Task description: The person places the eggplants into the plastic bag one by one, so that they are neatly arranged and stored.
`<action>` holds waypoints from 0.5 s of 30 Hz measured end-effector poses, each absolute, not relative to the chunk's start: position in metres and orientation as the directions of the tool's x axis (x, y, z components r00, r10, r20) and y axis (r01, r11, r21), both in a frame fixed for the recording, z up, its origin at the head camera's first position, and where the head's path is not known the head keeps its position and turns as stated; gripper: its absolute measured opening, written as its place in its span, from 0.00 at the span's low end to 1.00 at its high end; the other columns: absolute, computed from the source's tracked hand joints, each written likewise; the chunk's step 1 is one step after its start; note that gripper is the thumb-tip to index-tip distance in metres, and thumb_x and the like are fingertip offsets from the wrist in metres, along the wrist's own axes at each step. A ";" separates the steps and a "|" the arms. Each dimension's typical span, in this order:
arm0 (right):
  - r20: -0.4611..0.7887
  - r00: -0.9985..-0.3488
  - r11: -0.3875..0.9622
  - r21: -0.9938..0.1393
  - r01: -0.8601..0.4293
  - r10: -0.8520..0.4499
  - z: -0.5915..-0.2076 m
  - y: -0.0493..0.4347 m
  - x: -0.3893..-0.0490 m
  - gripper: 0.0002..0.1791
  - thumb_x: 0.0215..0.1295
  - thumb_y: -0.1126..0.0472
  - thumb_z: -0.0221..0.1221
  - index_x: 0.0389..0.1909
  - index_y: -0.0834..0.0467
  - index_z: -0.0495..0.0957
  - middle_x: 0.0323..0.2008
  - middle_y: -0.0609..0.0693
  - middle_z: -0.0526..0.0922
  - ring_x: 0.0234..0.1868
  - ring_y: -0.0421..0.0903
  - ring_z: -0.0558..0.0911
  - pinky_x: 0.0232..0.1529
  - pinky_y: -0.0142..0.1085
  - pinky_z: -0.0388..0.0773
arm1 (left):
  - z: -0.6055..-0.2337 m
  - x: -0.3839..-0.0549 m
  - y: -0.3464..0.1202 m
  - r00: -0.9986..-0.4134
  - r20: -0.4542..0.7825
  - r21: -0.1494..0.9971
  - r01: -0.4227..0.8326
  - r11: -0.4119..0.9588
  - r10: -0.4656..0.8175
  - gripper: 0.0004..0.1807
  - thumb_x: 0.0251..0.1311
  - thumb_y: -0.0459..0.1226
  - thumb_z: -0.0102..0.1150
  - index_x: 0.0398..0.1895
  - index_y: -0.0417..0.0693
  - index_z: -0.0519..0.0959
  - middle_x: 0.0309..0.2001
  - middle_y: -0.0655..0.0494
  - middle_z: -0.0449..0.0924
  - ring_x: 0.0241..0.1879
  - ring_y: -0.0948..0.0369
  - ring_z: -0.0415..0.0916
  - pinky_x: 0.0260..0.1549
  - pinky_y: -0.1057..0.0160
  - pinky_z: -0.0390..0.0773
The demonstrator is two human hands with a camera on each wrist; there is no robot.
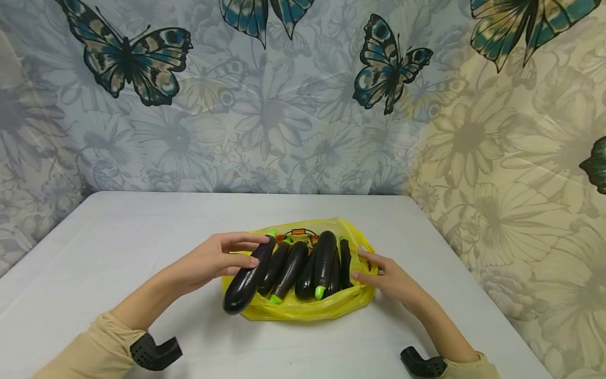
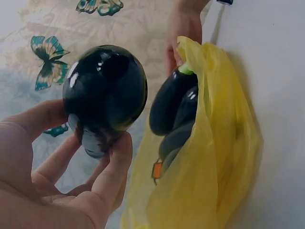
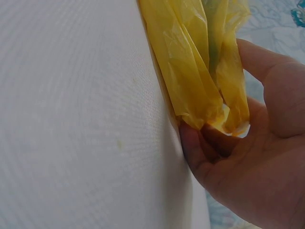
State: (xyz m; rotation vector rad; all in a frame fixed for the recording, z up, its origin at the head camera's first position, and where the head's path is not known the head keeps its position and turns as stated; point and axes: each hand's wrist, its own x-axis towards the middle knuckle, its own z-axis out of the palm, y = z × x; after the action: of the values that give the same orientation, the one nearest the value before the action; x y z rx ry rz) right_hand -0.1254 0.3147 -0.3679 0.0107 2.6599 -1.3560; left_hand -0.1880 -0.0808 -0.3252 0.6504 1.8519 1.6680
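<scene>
My left hand (image 1: 208, 264) grips a glossy dark eggplant (image 1: 245, 287) between thumb and fingers, tilted over the left edge of a yellow plastic bag (image 1: 303, 314). In the left wrist view the rounded end of this eggplant (image 2: 107, 86) faces the camera. Several more eggplants (image 1: 325, 258) lie side by side in the open bag, some with bright green stem ends. At the bag's right side, my right hand (image 1: 395, 282) holds the plastic between thumb and fingers. The right wrist view shows the gathered yellow bag (image 3: 190, 71) against that hand.
The bag rests on a white table (image 1: 156, 226). Behind and to the right hangs a floral backdrop (image 1: 274, 116) with printed butterflies. Black wrist cameras sit on both cuffs, the left camera (image 1: 155, 352) close over the table.
</scene>
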 end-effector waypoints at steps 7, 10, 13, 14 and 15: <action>-0.148 -0.987 0.599 -0.796 0.087 -0.053 -0.369 0.315 -0.126 0.45 0.61 0.42 0.66 0.74 0.55 0.62 0.74 0.58 0.57 0.74 0.64 0.46 0.66 0.66 0.47 | -0.337 -0.204 -0.038 -0.729 -0.080 0.989 0.025 0.143 0.680 0.27 0.58 0.42 0.70 0.63 0.54 0.78 0.62 0.49 0.72 0.59 0.53 0.72 0.54 0.48 0.74; -0.152 -0.987 0.602 -0.793 0.091 -0.051 -0.369 0.314 -0.126 0.45 0.61 0.42 0.66 0.74 0.55 0.62 0.73 0.59 0.57 0.74 0.65 0.47 0.65 0.65 0.48 | -0.340 -0.209 -0.025 -0.738 -0.067 0.981 0.073 0.178 0.671 0.27 0.57 0.43 0.70 0.62 0.57 0.78 0.61 0.51 0.73 0.58 0.54 0.72 0.53 0.48 0.75; -0.155 -0.987 0.607 -0.790 0.094 -0.050 -0.368 0.313 -0.125 0.45 0.61 0.42 0.66 0.74 0.55 0.62 0.73 0.59 0.57 0.73 0.65 0.47 0.65 0.65 0.49 | -0.342 -0.213 -0.015 -0.755 -0.055 0.975 0.100 0.197 0.653 0.27 0.57 0.43 0.71 0.61 0.57 0.79 0.60 0.51 0.74 0.57 0.54 0.73 0.52 0.50 0.76; -0.156 -0.987 0.607 -0.789 0.095 -0.049 -0.368 0.313 -0.125 0.45 0.61 0.42 0.66 0.74 0.56 0.62 0.73 0.60 0.57 0.73 0.65 0.47 0.65 0.65 0.49 | -0.341 -0.214 -0.012 -0.758 -0.048 0.973 0.110 0.201 0.650 0.27 0.57 0.43 0.71 0.61 0.57 0.79 0.60 0.51 0.74 0.58 0.55 0.73 0.51 0.51 0.77; -0.155 -0.987 0.609 -0.788 0.096 -0.046 -0.368 0.313 -0.125 0.45 0.61 0.42 0.66 0.74 0.56 0.62 0.73 0.60 0.57 0.73 0.65 0.47 0.65 0.65 0.49 | -0.341 -0.215 -0.009 -0.760 -0.042 0.972 0.120 0.203 0.648 0.27 0.57 0.43 0.71 0.61 0.57 0.79 0.60 0.51 0.74 0.58 0.54 0.72 0.51 0.51 0.77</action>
State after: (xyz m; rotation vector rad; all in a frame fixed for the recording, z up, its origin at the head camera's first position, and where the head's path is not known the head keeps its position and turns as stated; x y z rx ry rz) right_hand -0.1253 0.3134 -0.3677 0.0417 2.6716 -1.3221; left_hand -0.2151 -0.0091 -0.3413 0.7135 2.0383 1.5841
